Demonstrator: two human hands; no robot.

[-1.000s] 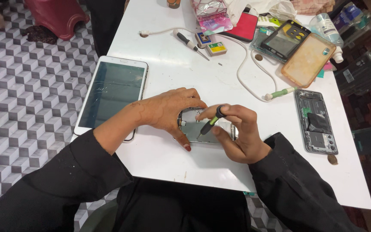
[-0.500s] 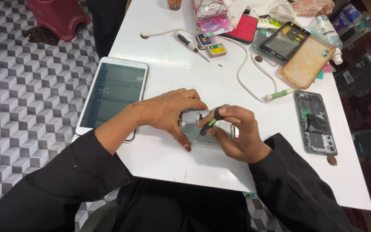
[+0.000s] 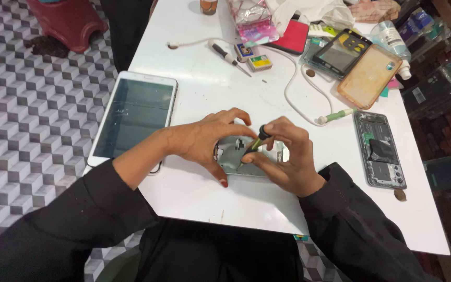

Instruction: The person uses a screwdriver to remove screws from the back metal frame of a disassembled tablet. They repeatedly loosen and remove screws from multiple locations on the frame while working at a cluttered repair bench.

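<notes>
An opened phone with a grey metal inner frame (image 3: 232, 152) lies on the white table (image 3: 204, 89) in front of me. My left hand (image 3: 209, 141) presses on its left part, fingers spread over the top edge and thumb at the lower edge. My right hand (image 3: 286, 156) pinches a small screwdriver (image 3: 253, 146) with a black cap and yellow-green shaft, its tip down on the phone's inside. Both hands hide much of the phone.
A white tablet (image 3: 132, 118) lies at the left edge. To the right lies another opened phone (image 3: 379, 149); behind are a white cable (image 3: 293, 89), a second screwdriver (image 3: 225, 55), an orange phone case (image 3: 368, 76), small boxes and bottles.
The screwdriver has tilted slightly between my right fingers over the same spot. My left hand keeps its place on the phone.
</notes>
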